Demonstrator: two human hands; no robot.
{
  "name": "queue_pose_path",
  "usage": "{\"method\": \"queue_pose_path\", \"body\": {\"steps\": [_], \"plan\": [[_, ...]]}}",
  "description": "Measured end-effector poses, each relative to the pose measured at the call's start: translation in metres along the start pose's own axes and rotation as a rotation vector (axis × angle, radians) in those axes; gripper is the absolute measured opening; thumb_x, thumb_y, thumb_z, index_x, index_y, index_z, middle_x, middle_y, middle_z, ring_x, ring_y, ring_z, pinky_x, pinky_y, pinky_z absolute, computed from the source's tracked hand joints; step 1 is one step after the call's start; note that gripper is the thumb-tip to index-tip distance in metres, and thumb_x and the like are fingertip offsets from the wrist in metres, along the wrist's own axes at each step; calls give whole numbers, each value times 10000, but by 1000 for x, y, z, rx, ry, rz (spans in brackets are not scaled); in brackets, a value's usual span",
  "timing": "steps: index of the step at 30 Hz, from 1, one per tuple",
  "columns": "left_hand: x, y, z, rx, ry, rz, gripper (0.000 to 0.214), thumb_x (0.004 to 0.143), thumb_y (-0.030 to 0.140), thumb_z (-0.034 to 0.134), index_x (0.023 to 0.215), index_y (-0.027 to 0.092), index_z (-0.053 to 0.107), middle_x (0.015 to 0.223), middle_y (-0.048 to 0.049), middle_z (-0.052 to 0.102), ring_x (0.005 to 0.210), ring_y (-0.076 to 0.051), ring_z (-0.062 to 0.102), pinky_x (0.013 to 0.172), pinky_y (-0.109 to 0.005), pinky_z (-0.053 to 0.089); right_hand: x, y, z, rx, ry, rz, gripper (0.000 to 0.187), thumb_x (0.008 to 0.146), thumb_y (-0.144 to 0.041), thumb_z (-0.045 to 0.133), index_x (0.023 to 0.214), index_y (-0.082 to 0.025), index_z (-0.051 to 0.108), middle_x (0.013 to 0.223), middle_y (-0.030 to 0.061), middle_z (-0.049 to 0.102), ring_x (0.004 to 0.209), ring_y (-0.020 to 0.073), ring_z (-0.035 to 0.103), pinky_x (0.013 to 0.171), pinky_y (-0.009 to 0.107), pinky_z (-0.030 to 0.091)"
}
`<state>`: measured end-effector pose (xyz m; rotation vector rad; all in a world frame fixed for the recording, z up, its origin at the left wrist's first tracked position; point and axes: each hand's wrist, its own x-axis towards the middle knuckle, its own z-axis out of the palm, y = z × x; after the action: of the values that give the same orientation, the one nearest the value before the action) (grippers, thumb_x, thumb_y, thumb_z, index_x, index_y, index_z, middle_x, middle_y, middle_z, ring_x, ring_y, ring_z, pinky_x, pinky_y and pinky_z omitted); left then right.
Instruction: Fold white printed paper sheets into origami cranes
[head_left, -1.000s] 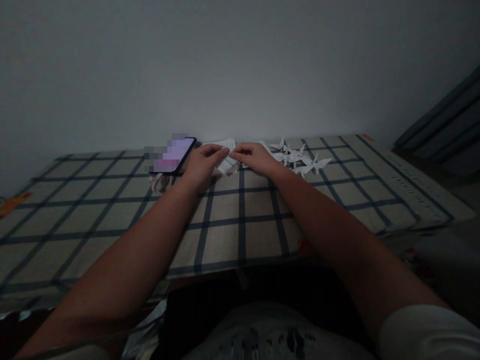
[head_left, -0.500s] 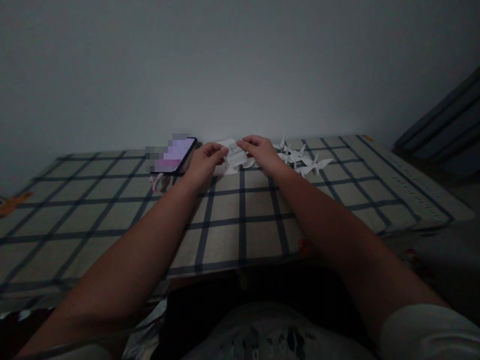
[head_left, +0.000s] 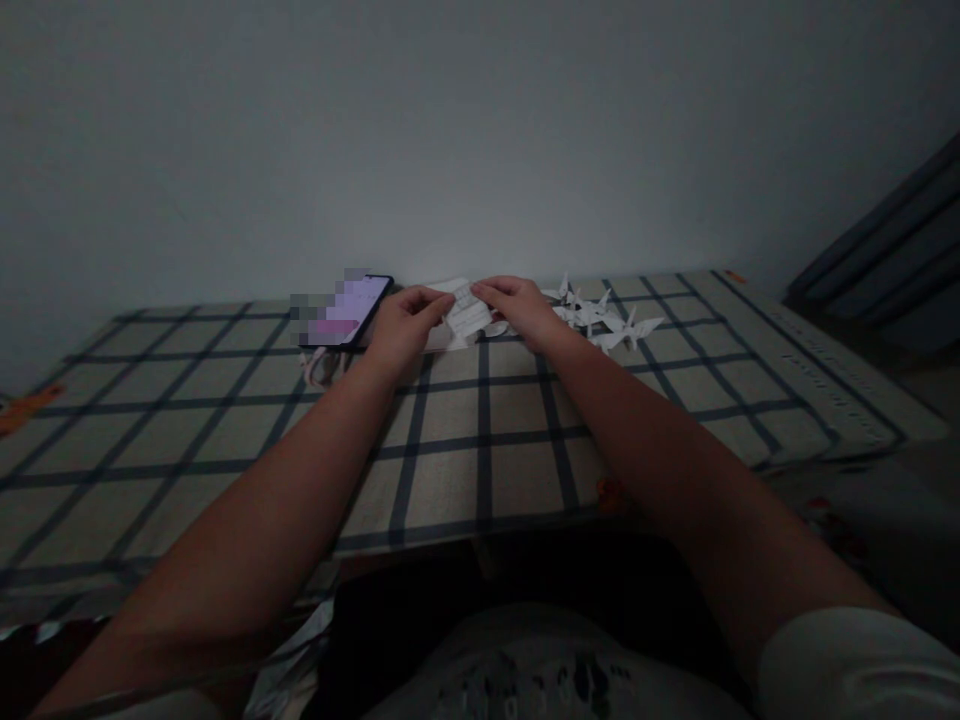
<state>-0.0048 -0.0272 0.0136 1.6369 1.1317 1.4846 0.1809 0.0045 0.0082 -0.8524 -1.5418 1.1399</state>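
Both arms reach far forward over a checked cloth (head_left: 480,440) toward the wall. My left hand (head_left: 401,325) and my right hand (head_left: 517,308) pinch a small white sheet of paper (head_left: 469,312) between them, one at each side, fingers closed on its edges. The sheet is lifted a little above a low stack of white papers (head_left: 442,338). Just right of my right hand lie several folded white paper cranes (head_left: 600,320).
A phone (head_left: 346,310) with a lit screen lies to the left of my left hand, a pale cord (head_left: 319,365) looped beneath it. A plain wall rises right behind the cloth. Dark striped fabric (head_left: 885,270) leans at the far right.
The paper came up off the stack between my two hands, then the hands drew slightly closer and lower. The phone and the cranes have not moved.
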Motion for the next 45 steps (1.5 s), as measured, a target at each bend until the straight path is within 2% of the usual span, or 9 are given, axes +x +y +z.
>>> {"method": "queue_pose_path", "body": {"steps": [7,12,15,18,24,28,35,42,45], "plan": [[0,-2,1,-23,10,-65,169,681,330,711,658,183,631,625,15,578,611,-120,503,613,-252,410,0,-1,-3,-155,-28,-42,242,813,-375,691,832,-134,691,751,19,658,662,102,550,631,242,436],[-1,-1,2,-73,-69,-75,215,677,363,753,768,178,693,754,-15,673,705,-145,583,684,-271,462,-2,-1,-4,-160,-88,-36,265,810,-388,691,869,-130,710,766,27,672,663,106,560,623,244,436],[0,-1,-1,-22,3,-33,207,690,368,751,742,178,689,714,-9,663,684,-140,576,675,-265,466,-3,-2,-2,-120,-108,-19,279,824,-392,677,930,-137,718,810,35,692,671,104,573,624,242,452],[3,-5,-3,-16,64,-14,186,688,350,746,685,184,662,657,9,630,633,-124,548,625,-246,445,-4,-4,-1,-167,-122,-17,251,834,-376,670,891,-135,714,789,35,685,670,103,576,638,242,458],[4,-10,0,-110,7,-98,169,671,330,746,724,189,670,687,12,640,643,-127,569,613,-240,452,-6,-7,-3,-228,-153,-48,216,818,-349,674,776,-137,681,721,20,654,658,106,569,642,249,455],[0,-3,2,-97,-35,-87,246,675,387,769,785,176,709,767,-25,701,706,-155,617,669,-266,483,-8,-8,-1,-225,-183,-44,182,813,-310,664,755,-137,667,722,21,655,670,112,581,680,269,476],[-1,-3,0,-31,-48,-43,273,679,413,772,802,174,721,786,-34,709,725,-166,624,698,-282,491,-8,-7,3,-165,-136,-84,166,808,-319,656,838,-156,650,805,18,657,733,116,591,725,271,486],[-2,-5,1,29,-78,-24,271,672,411,774,789,176,705,780,-33,691,702,-155,594,661,-269,462,-9,-8,5,-186,-160,-110,134,789,-287,650,816,-161,615,785,-1,618,746,114,561,721,260,470],[-1,-8,2,47,-47,5,268,686,419,762,793,181,700,776,-31,683,705,-154,593,649,-263,457,-10,-11,8,-170,-152,-101,111,803,-270,636,813,-168,596,761,-12,600,715,105,548,706,255,468]]}}
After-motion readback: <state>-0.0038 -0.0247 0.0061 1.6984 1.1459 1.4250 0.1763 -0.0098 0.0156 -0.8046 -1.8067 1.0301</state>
